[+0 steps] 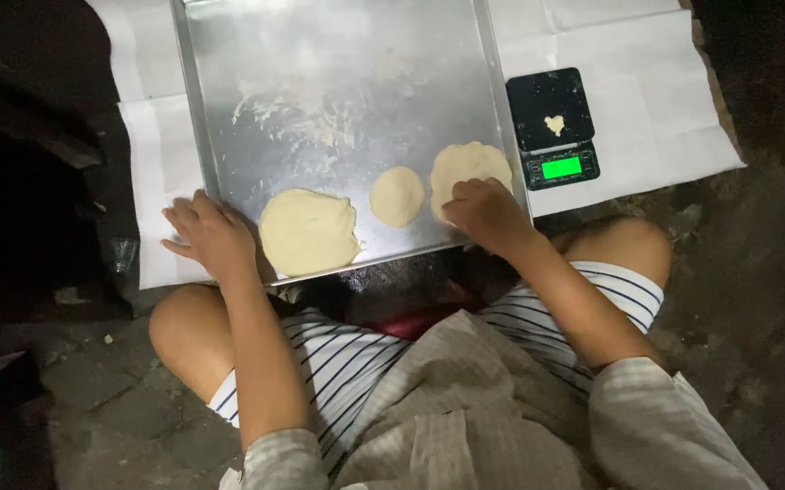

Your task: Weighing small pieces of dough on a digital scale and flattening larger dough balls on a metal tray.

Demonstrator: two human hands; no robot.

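left hand [206, 238]: I see it open, fingers spread, resting on the tray's [338, 54] near left corner.
right hand [485, 213]: fingers bent, pressing the right dough disc [474, 163] at the near right corner, gripping nothing.
other dough: large disc [306, 231] and small disc [397, 196] along the near edge.
scale [553, 127]: just beside the tray's right edge.

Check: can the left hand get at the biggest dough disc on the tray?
Probably yes: the left hand rests on the tray's near-left edge, right beside the large dough disc, nothing between.
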